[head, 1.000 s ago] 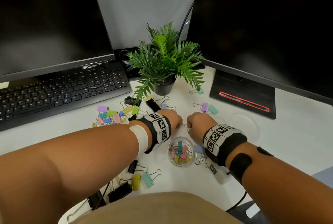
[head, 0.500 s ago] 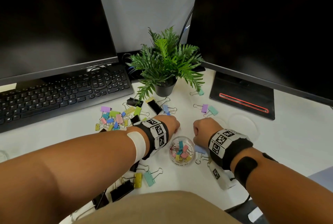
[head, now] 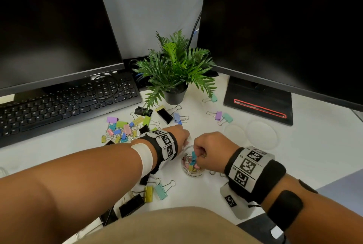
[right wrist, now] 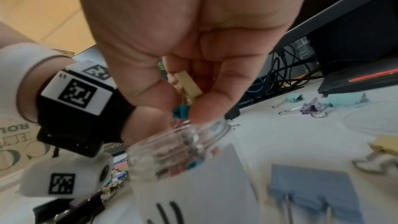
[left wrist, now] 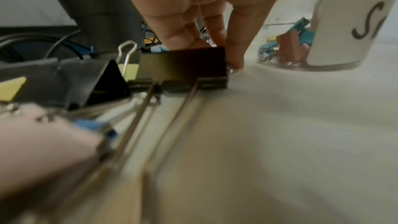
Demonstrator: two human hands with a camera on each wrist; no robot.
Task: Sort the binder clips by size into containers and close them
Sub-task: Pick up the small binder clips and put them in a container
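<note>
Since a second ago the right hand has moved from the table to over the open jar at lower centre, fingers pinching small clips at its mouth. Left hand, just left of the jar, has fingers curled down onto the table; what they hold cannot be determined. Judgement: small-clip sorting continues; lids remain off, at right.

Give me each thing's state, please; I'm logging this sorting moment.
small jar: open, upright, partly filled with small clips
right hand: over the jar, pinching small clips
left hand: fingertips down on the desk beside a black clip
round clear lids: off, flat on the desk
monitors: dark
</note>
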